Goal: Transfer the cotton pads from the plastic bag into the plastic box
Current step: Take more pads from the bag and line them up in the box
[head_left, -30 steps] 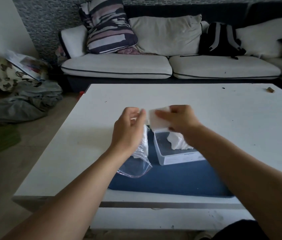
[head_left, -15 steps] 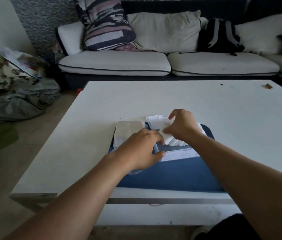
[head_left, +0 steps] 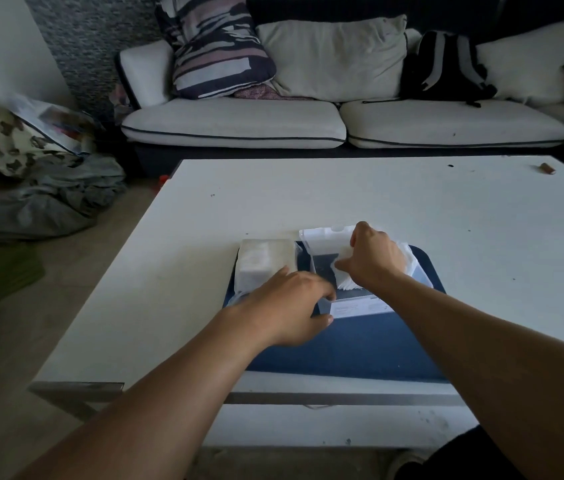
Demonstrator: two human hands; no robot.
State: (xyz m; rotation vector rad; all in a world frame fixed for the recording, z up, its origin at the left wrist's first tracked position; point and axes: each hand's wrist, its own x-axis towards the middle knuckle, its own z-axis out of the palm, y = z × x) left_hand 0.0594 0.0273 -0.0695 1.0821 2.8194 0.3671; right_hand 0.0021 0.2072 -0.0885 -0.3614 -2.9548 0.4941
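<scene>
A clear plastic box (head_left: 356, 306) with a white label stands on a blue mat (head_left: 360, 344), its lid (head_left: 324, 237) open at the back. My right hand (head_left: 376, 259) is down inside the box and pinches a stack of white cotton pads (head_left: 346, 284). My left hand (head_left: 291, 303) grips the box's near left corner between thumb and fingers. The plastic bag (head_left: 265, 259), still holding a block of pads, lies flat just left of the box, partly under my left hand.
The mat lies near the front edge of a white table (head_left: 343, 195). A small brown object (head_left: 546, 168) sits at the far right. Beyond the table is a sofa (head_left: 239, 123) with cushions and a black backpack (head_left: 447, 64). Clothes lie heaped on the floor (head_left: 41, 199) at left.
Both hands came down from mid-air. The bag went from my left hand onto the table. My right hand carried the pads into the box, and my left hand took the box's corner.
</scene>
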